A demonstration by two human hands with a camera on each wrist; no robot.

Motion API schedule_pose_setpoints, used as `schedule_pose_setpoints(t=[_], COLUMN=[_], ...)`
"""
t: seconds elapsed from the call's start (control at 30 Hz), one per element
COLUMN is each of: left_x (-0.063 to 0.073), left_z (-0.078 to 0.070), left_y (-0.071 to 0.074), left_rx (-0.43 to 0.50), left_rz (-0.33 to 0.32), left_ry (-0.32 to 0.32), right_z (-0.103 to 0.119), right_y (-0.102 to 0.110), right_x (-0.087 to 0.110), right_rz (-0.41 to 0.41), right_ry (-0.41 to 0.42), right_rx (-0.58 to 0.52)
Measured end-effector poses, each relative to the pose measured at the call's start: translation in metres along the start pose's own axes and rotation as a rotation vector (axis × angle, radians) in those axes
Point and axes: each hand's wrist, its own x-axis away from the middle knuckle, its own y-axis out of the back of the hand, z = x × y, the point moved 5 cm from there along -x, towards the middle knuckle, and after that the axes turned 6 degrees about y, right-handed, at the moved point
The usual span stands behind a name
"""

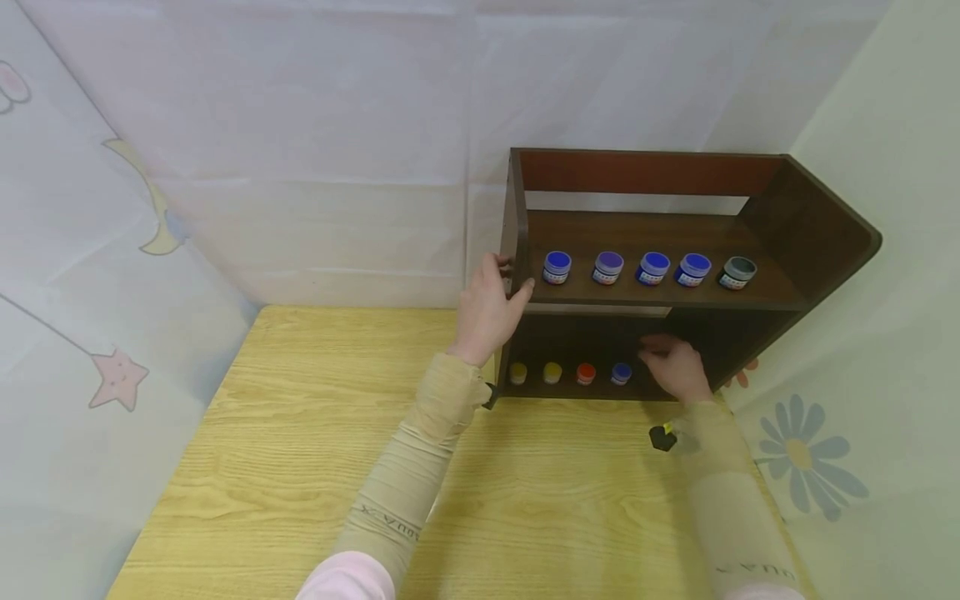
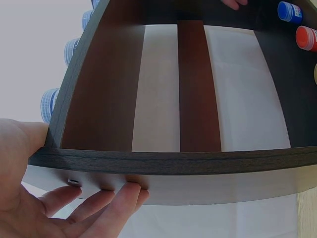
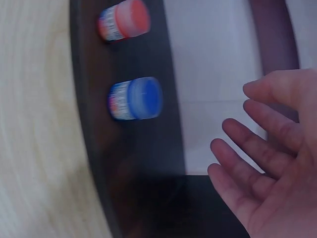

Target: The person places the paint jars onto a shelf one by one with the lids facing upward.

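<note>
My left hand [image 1: 486, 308] grips the left side panel of a dark brown two-tier shelf [image 2: 163, 162], thumb at the front edge and fingertips on the outer face. Inside the lower tier, my right hand [image 1: 675, 367] is held with its fingers relaxed and slightly bent, nothing between them. Just left of it stands a small blue-lidded paint jar [image 3: 136, 99], apart from the fingers. A red jar [image 1: 586, 374] and two yellow jars [image 1: 552, 373] continue that row leftward. On the upper tier several jars stand in a line, with blue, purple and dark lids [image 1: 738, 268].
The shelf stands on a wood-grain table [image 1: 337, 433], against a pale cloth wall [image 1: 337, 167]. Near my right wrist a small black hexagonal piece [image 1: 663, 438] lies on the table. A flower-printed wall [image 1: 810, 450] closes off the right side.
</note>
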Motion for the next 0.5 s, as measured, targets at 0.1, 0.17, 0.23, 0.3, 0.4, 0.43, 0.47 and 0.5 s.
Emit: schedule_pose_setpoints(t=[0.1, 0.17, 0.23, 0.3, 0.4, 0.43, 0.47, 0.5], left_x=[0.000, 0.000, 0.000, 0.000, 0.000, 0.000, 0.000, 0.000], left_z=[0.000, 0.000, 0.000, 0.000, 0.000, 0.000, 0.000, 0.000], left_y=[0.000, 0.000, -0.001, -0.001, -0.001, 0.000, 0.000, 0.000], left_rx=[0.001, 0.003, 0.006, 0.008, 0.011, 0.011, 0.010, 0.010], left_rz=[0.002, 0.001, 0.003, 0.002, 0.001, 0.001, -0.001, -0.003], left_ry=[-0.002, -0.003, -0.004, -0.004, -0.004, -0.005, -0.005, -0.005], right_z=[0.011, 0.018, 0.025, 0.031, 0.041, 0.045, 0.048, 0.052], right_y=[0.008, 0.014, 0.018, 0.023, 0.030, 0.033, 0.035, 0.038], right_x=[-0.001, -0.002, -0.003, -0.004, -0.003, -0.003, -0.003, -0.003], right_rz=[-0.023, -0.039, -0.051, -0.057, -0.067, -0.071, -0.073, -0.075], right_ry=[0.024, 0.037, 0.046, 0.055, 0.077, 0.085, 0.091, 0.099], right_rx=[0.012, 0.016, 0.020, 0.023, 0.024, 0.023, 0.023, 0.023])
